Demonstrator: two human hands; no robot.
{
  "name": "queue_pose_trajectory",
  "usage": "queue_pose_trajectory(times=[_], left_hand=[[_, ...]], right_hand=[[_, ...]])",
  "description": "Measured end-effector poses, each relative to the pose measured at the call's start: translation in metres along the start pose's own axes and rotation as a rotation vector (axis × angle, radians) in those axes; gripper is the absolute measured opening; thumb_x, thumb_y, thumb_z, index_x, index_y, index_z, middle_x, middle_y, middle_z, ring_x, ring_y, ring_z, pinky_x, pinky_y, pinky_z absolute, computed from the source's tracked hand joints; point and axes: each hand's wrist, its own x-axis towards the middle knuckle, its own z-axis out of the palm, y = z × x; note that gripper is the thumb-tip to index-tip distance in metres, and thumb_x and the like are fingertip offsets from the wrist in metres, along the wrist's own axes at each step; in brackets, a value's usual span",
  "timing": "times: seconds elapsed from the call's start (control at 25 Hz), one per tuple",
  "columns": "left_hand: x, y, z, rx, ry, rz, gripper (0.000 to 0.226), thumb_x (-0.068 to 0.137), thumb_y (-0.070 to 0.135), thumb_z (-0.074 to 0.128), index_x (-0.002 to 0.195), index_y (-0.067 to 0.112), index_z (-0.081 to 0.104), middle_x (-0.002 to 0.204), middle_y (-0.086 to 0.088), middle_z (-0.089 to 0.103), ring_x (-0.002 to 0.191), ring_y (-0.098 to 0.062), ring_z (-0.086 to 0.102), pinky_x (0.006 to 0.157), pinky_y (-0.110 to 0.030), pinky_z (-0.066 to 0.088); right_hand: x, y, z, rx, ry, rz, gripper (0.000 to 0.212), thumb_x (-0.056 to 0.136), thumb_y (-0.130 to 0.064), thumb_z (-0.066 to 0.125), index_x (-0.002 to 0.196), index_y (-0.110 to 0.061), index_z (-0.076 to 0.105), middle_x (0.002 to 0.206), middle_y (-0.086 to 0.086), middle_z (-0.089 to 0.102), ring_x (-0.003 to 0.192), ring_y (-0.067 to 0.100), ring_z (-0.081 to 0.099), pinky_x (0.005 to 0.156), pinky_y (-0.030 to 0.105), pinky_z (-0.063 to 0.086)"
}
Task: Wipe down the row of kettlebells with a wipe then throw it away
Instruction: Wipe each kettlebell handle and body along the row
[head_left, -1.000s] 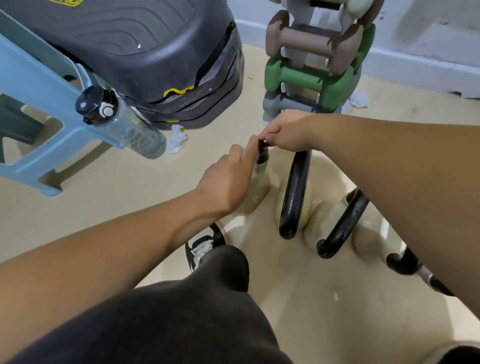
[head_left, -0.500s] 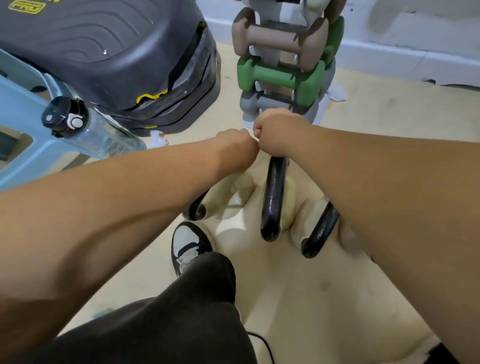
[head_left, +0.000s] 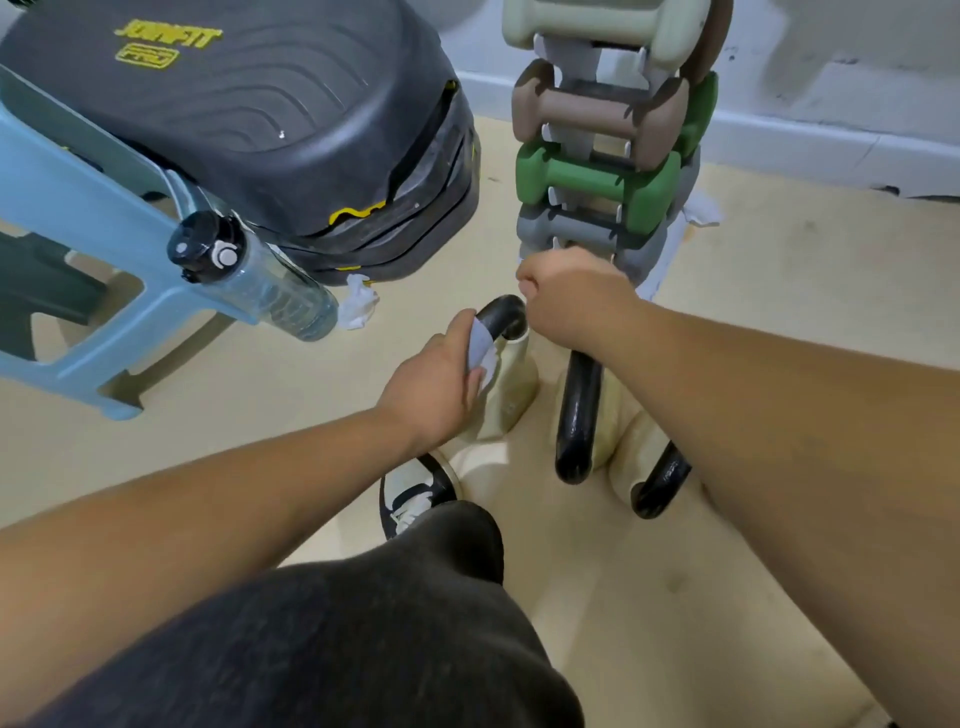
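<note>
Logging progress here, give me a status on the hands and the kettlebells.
Left hand pressing wipe to first kettlebell. Right hand fisted at its black handle. Remaining kettlebells lined up alongside. Nothing blocking.

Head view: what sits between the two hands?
The curved black handle of the farthest cream kettlebell arches between the left hand, which holds a white wipe, and the right hand in the head view.

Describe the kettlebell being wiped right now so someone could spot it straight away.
Find the dumbbell rack against the wall; a row of cream kettlebells with black handles runs along the floor just in front of it. The one being wiped is the leftmost in view. Only it has the left hand pressing a wipe against its handle.
</note>
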Motion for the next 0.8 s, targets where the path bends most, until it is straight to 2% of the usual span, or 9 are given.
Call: queue_pose_trajectory(times=[0.08,0.2,0.32,0.44,0.52,0.64,0.72,0.8], left_hand=[[0.021,0.013,-0.018,0.063,-0.159,-0.050,0.054,0.103,0.037,0.050,0.142,0.005,0.030,0.117,-0.020,0.065,0.091,-0.036,0.061,0.072,-0.038,0.045],[0.033,0.038,-0.054,0.025,-0.294,-0.020,0.057,0.097,0.040,0.061,0.136,0.003,0.042,0.124,-0.015,0.063,0.100,-0.029,0.058,0.081,-0.034,0.043],[0.020,0.049,-0.088,0.222,-0.337,0.083,0.059,0.092,0.035,0.066,0.139,0.006,0.045,0.134,-0.013,0.061,0.117,-0.032,0.060,0.097,-0.040,0.049],[0.009,0.048,-0.115,0.397,-0.384,0.047,0.051,0.097,0.027,0.059,0.143,0.005,0.049,0.142,-0.013,0.057,0.126,-0.033,0.056,0.104,-0.039,0.047],[0.002,0.050,-0.115,0.446,-0.415,0.038,0.039,0.100,0.020,0.051,0.135,0.003,0.057,0.137,-0.016,0.061,0.122,-0.034,0.058,0.104,-0.042,0.047],[-0.023,0.034,-0.099,0.477,-0.519,0.017,0.037,0.103,0.017,0.046,0.136,0.007,0.059,0.133,-0.014,0.062,0.114,-0.032,0.057,0.104,-0.041,0.042],[-0.033,0.010,-0.087,0.414,-0.498,-0.043,0.034,0.100,0.020,0.050,0.129,0.005,0.060,0.127,-0.014,0.064,0.114,-0.033,0.059,0.100,-0.041,0.048],[-0.039,-0.014,-0.066,0.283,-0.395,-0.147,0.025,0.095,0.022,0.056,0.111,0.004,0.062,0.114,-0.015,0.067,0.108,-0.035,0.064,0.089,-0.041,0.054]], right_hand=[[-0.009,-0.012,0.009,0.056,0.043,-0.014,0.026,0.098,-0.020,0.045,0.119,-0.019,0.060,0.111,0.009,0.061,0.100,0.033,0.056,0.078,0.037,0.047],[-0.019,-0.027,0.011,0.106,-0.012,-0.062,0.031,0.097,-0.023,0.047,0.126,-0.020,0.055,0.123,0.010,0.058,0.114,0.035,0.056,0.088,0.044,0.051],[-0.032,-0.030,0.005,0.035,0.003,-0.053,0.032,0.096,-0.022,0.049,0.128,-0.017,0.049,0.126,0.011,0.052,0.115,0.037,0.055,0.079,0.044,0.047],[-0.049,-0.036,0.001,0.021,-0.029,-0.070,0.025,0.098,-0.019,0.045,0.122,-0.014,0.049,0.121,0.012,0.050,0.106,0.036,0.054,0.077,0.043,0.044],[-0.054,-0.037,0.004,0.033,-0.067,-0.124,0.015,0.096,-0.019,0.046,0.111,-0.017,0.050,0.113,0.008,0.049,0.101,0.034,0.054,0.082,0.043,0.048],[-0.055,-0.047,0.014,-0.018,-0.072,-0.260,0.008,0.094,-0.017,0.050,0.097,-0.022,0.045,0.104,0.001,0.044,0.101,0.030,0.052,0.082,0.043,0.050],[-0.053,-0.057,0.026,-0.121,-0.064,-0.368,0.011,0.095,-0.019,0.052,0.106,-0.020,0.051,0.112,0.002,0.049,0.112,0.026,0.050,0.082,0.039,0.044],[-0.046,-0.062,0.043,-0.321,-0.053,-0.502,0.023,0.097,-0.024,0.052,0.120,-0.019,0.053,0.120,0.001,0.053,0.120,0.024,0.047,0.090,0.036,0.035]])
